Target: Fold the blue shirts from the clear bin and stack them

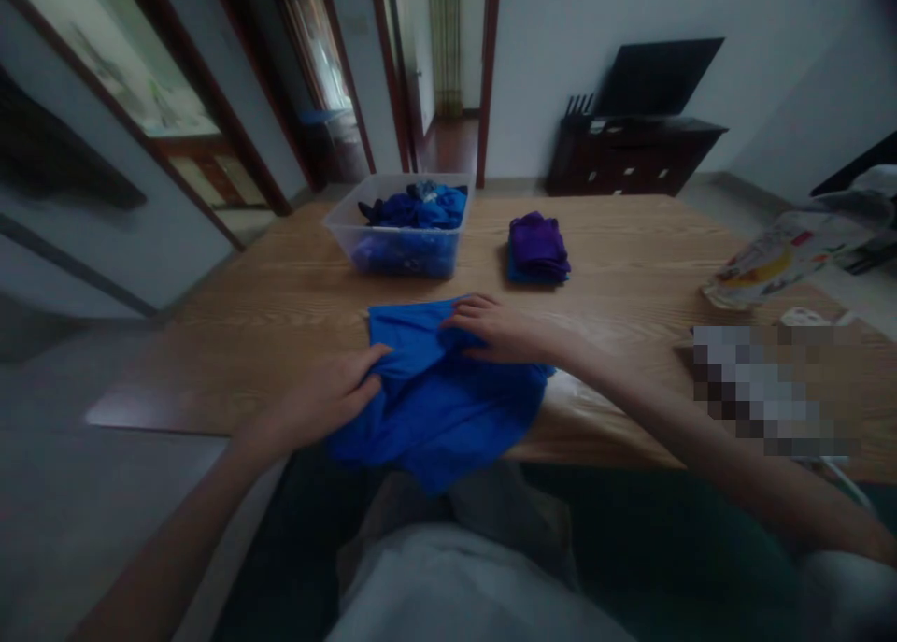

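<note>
A bright blue piece of clothing (448, 404) lies rumpled at the near edge of the wooden table (280, 278), its lower part hanging over toward my lap. What kind of garment it is, I cannot make out. My left hand (343, 394) pinches its left side between thumb and fingers. Across its upper right part, my right hand (491, 329) has its fingers curled over a raised fold, with the thumb below them. Beyond the garment stand a clear plastic bin (403, 259) heaped with blue and dark clothes and, to its right, a folded purple cloth (538, 243) on top of blue fabric.
On the table's right side stands a printed plastic bag (777, 249). Nearer to me lies a blurred-out pale object (763, 390) with a white cable by it. A dark cabinet (631, 156) with a television (659, 77) is against the far wall.
</note>
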A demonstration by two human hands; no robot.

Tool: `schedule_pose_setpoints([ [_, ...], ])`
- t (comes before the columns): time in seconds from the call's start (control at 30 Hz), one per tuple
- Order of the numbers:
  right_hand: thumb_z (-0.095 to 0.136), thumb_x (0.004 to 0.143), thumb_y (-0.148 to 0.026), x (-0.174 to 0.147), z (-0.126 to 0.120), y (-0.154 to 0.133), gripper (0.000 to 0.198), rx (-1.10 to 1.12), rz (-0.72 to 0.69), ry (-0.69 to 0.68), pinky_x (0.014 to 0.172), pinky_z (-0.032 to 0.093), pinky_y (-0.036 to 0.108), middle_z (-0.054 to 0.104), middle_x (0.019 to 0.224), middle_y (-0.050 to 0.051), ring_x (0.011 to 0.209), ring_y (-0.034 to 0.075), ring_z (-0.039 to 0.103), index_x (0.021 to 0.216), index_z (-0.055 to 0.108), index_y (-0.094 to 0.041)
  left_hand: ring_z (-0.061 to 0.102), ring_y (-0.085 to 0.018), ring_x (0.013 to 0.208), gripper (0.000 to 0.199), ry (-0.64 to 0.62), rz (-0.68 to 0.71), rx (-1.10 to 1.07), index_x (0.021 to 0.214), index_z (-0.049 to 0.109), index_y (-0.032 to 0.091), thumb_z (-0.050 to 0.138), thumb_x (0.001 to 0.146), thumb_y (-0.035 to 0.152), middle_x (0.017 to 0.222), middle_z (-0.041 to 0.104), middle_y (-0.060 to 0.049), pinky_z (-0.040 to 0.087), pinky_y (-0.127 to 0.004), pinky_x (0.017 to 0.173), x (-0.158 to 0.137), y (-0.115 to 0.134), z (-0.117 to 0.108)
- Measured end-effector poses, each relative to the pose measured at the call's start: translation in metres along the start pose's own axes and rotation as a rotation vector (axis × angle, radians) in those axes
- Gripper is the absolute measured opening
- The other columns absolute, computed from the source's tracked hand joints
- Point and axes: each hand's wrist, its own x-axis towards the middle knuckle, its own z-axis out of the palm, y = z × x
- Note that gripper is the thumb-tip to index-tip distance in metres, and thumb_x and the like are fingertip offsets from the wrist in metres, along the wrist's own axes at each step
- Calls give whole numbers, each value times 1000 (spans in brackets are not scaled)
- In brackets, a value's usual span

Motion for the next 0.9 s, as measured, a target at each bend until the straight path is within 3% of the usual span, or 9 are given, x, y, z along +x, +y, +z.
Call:
schedule_pose_setpoints([
  [0.07, 74, 95, -16, 11, 3, 5, 31, 32, 45, 19, 116, 46, 53, 74, 123, 15, 126, 34, 63, 125, 74, -17, 63, -34, 141, 51, 69, 4, -92, 145, 67, 22, 50, 103, 44, 151, 69, -11, 45, -53, 127, 11, 2, -11],
  [0.13, 71, 93, -15, 18, 0, 11, 20, 78, 73, 73, 114, 47, 50, 74, 116, 13, 118, 31, 64, 114, 74, -17, 65, -33, 139, 51, 120, 17, -173, 141, 69, 21, 55, 101, 49, 147, 71, -11, 47, -51, 126, 23, 8, -27],
  [0.33, 52, 111, -31, 17, -24, 17, 23, 88, 166, 254, 97, 55, 38, 72, 121, 14, 109, 26, 68, 126, 62, -17, 75, -35, 116, 68, 195, -129, -159, 129, 77, 19, 69, 87, 72, 129, 79, -12, 60, -49, 108, 24, 17, -60],
  [0.47, 52, 108, -20, 7, -23, 16, 15, 10, 211, 269, 102, 51, 40, 71, 120, 16, 112, 28, 67, 114, 65, -16, 77, -36, 111, 66, 253, -188, -126, 118, 83, 22, 71, 85, 78, 120, 83, -10, 62, -48, 104, 1, 5, -45],
  [0.57, 53, 108, -18, -11, -18, 12, 15, -39, 231, 203, 88, 51, 37, 71, 112, 15, 97, 26, 67, 113, 67, -15, 79, -34, 95, 60, 173, -226, -203, 105, 86, 23, 66, 89, 78, 106, 85, -9, 66, -48, 92, -16, -6, -29],
  [0.67, 59, 107, -19, -41, -15, 3, 12, -62, 225, 105, 78, 51, 34, 71, 102, 11, 85, 23, 67, 106, 70, -16, 80, -33, 90, 62, 138, -316, -327, 105, 86, 23, 66, 89, 80, 103, 85, -9, 68, -46, 83, -33, -14, -14],
  [0.73, 63, 108, -26, -64, -11, -7, 13, -89, 209, 59, 86, 54, 39, 72, 104, 11, 91, 26, 69, 106, 72, -17, 80, -33, 87, 66, 174, -415, -419, 109, 85, 24, 67, 87, 83, 101, 85, -9, 69, -44, 70, -41, -22, -5],
  [0.8, 71, 106, -41, -84, -6, -18, 27, -114, 188, 41, 99, 54, 50, 72, 114, 14, 104, 31, 69, 117, 73, -17, 80, -35, 87, 68, 248, -493, -475, 110, 84, 24, 68, 84, 85, 97, 84, -9, 68, -43, 62, -45, -32, 1],
  [0.9, 80, 99, -42, -105, 3, -32, 35, -123, 151, 59, 108, 51, 61, 71, 125, 15, 117, 36, 66, 125, 71, -20, 80, -38, 103, 68, 378, -498, -541, 110, 84, 25, 68, 81, 84, 104, 85, -10, 71, -47, 79, -40, -43, 5],
])
